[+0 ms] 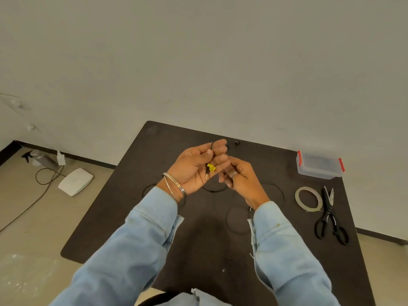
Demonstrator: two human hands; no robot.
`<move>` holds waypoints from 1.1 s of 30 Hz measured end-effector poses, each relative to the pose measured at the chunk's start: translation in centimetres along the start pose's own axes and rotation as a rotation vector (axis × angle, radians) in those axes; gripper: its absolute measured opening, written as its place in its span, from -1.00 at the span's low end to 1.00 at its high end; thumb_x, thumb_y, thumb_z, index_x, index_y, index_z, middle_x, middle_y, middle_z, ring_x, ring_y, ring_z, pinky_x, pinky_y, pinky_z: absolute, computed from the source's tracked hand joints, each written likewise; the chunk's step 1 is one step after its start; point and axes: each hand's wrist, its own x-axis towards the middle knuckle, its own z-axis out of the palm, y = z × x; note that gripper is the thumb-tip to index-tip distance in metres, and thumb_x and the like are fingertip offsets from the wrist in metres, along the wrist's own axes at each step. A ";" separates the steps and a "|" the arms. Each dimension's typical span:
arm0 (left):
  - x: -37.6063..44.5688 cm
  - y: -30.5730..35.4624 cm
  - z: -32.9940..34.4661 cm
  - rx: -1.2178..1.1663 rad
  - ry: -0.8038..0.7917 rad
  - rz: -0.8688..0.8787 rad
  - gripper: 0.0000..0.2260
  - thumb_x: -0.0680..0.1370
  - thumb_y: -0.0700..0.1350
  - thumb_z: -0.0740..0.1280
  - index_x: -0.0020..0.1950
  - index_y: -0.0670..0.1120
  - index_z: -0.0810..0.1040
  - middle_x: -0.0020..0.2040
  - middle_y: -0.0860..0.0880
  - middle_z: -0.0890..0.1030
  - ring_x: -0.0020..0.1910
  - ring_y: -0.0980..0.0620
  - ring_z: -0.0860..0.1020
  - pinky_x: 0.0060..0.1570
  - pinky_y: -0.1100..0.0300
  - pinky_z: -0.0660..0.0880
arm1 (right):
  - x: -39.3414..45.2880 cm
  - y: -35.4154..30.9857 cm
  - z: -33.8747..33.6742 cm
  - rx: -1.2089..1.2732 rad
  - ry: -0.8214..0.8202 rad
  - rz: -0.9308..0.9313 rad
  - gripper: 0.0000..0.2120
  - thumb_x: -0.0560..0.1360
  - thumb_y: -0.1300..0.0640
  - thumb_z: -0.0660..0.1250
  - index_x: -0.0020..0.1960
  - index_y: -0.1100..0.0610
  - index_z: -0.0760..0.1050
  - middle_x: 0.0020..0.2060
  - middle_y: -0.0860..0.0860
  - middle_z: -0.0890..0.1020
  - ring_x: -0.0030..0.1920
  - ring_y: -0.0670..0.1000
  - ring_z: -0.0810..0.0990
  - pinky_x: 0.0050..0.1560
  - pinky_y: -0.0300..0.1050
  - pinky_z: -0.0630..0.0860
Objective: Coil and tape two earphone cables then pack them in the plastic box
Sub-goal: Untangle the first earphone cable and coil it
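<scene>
We are looking down into a bare, makeshift workroom: a dark tabletop [167,217] standing against a plain pale wall [198,62], a spray bottle [43,159] and a white device [75,181] lying on the tiled floor [26,217], its cable [33,202] trailing.

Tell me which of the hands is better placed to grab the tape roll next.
Right, probably. The tape roll lies on the table's right side, nearer the right hand, while the left hand grips the earphone cable.
</scene>
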 end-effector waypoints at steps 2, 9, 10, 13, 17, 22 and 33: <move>0.1 -0.2 0.0 -0.013 0.002 0.015 -0.62 0.54 -0.36 0.07 0.36 -0.34 0.30 0.10 -0.20 0.63 0.06 -0.08 0.64 0.09 0.08 0.58 | -0.1 0.1 -0.1 -0.011 -0.007 0.013 -0.75 0.65 0.21 0.07 -0.02 0.14 0.53 -0.36 0.07 0.58 -0.46 -0.06 0.40 -0.44 -0.31 0.34; 0.9 -1.3 -1.0 0.232 0.211 0.165 -0.52 0.50 -0.55 0.03 0.41 -0.32 0.26 0.18 -0.22 0.57 0.15 -0.11 0.59 0.20 0.05 0.51 | -0.9 -0.1 -0.6 -0.344 -0.190 0.087 -0.79 0.59 0.25 0.22 0.17 0.20 0.54 -0.29 -0.01 0.62 -0.34 -0.19 0.56 -0.26 -0.33 0.50; 0.9 -1.5 -1.2 0.274 0.230 0.179 -0.50 0.49 -0.56 0.04 0.42 -0.32 0.24 0.19 -0.22 0.57 0.17 -0.11 0.59 0.21 0.06 0.50 | -1.3 -0.5 -0.6 -0.391 -0.238 0.082 -0.80 0.58 0.23 0.24 0.16 0.21 0.55 -0.30 -0.01 0.61 -0.31 -0.18 0.57 -0.21 -0.32 0.53; 0.4 -2.1 -1.6 0.315 0.248 0.175 -0.46 0.50 -0.55 0.05 0.47 -0.26 0.16 0.28 -0.23 0.51 0.28 -0.12 0.51 0.29 0.07 0.42 | -2.2 -1.8 -1.0 -0.555 -0.334 0.046 -0.83 0.55 0.18 0.29 0.10 0.19 0.57 -0.30 -0.03 0.61 -0.28 -0.14 0.58 -0.12 -0.28 0.53; -0.1 -2.7 -2.3 0.301 0.237 0.112 -0.43 0.50 -0.56 0.03 0.49 -0.23 0.14 0.34 -0.23 0.46 0.31 -0.13 0.47 0.29 0.07 0.41 | -2.9 -3.4 -2.5 -0.635 -0.315 -0.030 -0.88 0.54 0.13 0.32 0.01 0.12 0.60 -0.28 -0.01 0.65 -0.28 -0.05 0.60 -0.19 -0.21 0.51; -0.7 -3.0 -2.5 0.253 0.151 0.036 -0.43 0.44 -0.61 -0.01 0.41 -0.28 0.29 0.32 -0.26 0.48 0.27 -0.18 0.51 0.20 0.03 0.51 | -2.8 -4.1 -4.2 -0.574 -0.184 -0.092 -0.91 0.52 0.13 0.35 -0.08 0.13 0.62 -0.34 -0.03 0.61 -0.32 -0.02 0.56 -0.25 -0.17 0.47; -0.2 -1.6 -1.2 0.274 0.198 0.039 -0.56 0.59 0.10 0.08 0.22 -0.20 0.50 -0.12 -0.13 0.66 -0.47 0.07 0.46 -0.48 0.25 0.34 | -2.3 -0.3 -5.2 -0.394 0.042 0.101 -0.85 0.58 0.18 0.25 -0.03 0.08 0.61 -0.42 -0.04 0.57 -0.40 -0.19 0.52 -0.29 -0.31 0.44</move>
